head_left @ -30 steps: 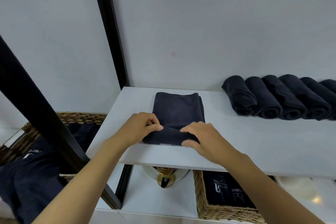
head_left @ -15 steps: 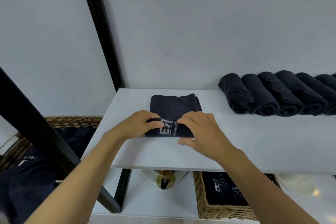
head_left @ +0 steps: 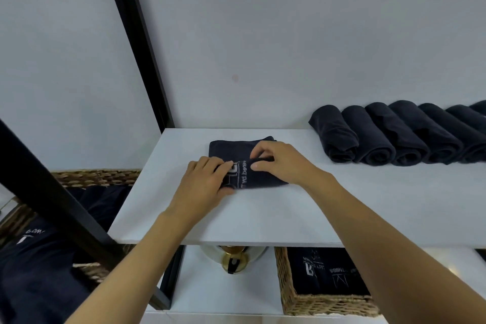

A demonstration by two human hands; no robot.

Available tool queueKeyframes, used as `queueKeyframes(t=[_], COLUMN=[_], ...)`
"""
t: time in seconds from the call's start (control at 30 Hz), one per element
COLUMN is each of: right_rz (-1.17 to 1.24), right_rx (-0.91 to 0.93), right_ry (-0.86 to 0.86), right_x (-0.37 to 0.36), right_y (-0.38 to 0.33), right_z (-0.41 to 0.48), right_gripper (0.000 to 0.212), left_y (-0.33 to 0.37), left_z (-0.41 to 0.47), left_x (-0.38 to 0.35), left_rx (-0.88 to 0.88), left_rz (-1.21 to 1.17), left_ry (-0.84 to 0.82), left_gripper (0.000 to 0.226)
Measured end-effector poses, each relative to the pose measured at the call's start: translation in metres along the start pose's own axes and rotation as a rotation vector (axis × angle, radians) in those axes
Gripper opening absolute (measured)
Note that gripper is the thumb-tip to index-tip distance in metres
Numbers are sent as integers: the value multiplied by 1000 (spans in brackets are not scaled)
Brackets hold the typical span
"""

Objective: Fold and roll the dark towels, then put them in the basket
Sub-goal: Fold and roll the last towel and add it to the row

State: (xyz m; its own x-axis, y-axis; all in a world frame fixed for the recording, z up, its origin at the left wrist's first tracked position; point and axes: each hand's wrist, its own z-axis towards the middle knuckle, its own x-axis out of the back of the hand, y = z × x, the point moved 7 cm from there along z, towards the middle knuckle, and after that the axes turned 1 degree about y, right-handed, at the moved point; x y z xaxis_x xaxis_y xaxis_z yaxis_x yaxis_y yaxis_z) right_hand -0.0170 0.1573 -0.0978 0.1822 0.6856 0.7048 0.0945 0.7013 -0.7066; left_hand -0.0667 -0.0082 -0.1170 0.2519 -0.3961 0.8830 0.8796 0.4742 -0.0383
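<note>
Dark towel (head_left: 263, 180) is half rolled, and both grips are closed on the roll. The left grip (head_left: 205, 181) curls its fingers over the left end, and the right grip (head_left: 285, 163) pinches the top of the roll between thumb and fingers. The towel lies on the white shelf (head_left: 263, 216), with only a short flat part left behind the roll. I judge the cloth to be soft, light and a little springy, so the roll may open again if it is released; it is better to hold it at both ends and press evenly. To the right, well apart, lies a row of rolled towels (head_left: 381, 137), and a wicker basket (head_left: 326, 304) stands below the shelf. Compared with half a second ago, the roll is thicker and farther from the person, the flat part is shorter, and the white lettering has turned further.
</note>
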Motion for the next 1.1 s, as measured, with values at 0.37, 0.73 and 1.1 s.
queueKeyframes(t=[0.37,0.73,1.1], right_rz=[-336,-58,-423], right_rx=[216,-17,149], right_ry=[12,-88,133], right_x=[-13,-3,-12], right_y=[-4,7,3], right_z=[-15,16,11], right_gripper=[41,21,43], left_y=[-30,-19,-55], left_z=[31,27,57], left_x=[-9,-6,-19], left_rx=[377,248,579], left_rz=[-731,-310,-746], left_ry=[-618,-326,-401], left_gripper=[21,56,33])
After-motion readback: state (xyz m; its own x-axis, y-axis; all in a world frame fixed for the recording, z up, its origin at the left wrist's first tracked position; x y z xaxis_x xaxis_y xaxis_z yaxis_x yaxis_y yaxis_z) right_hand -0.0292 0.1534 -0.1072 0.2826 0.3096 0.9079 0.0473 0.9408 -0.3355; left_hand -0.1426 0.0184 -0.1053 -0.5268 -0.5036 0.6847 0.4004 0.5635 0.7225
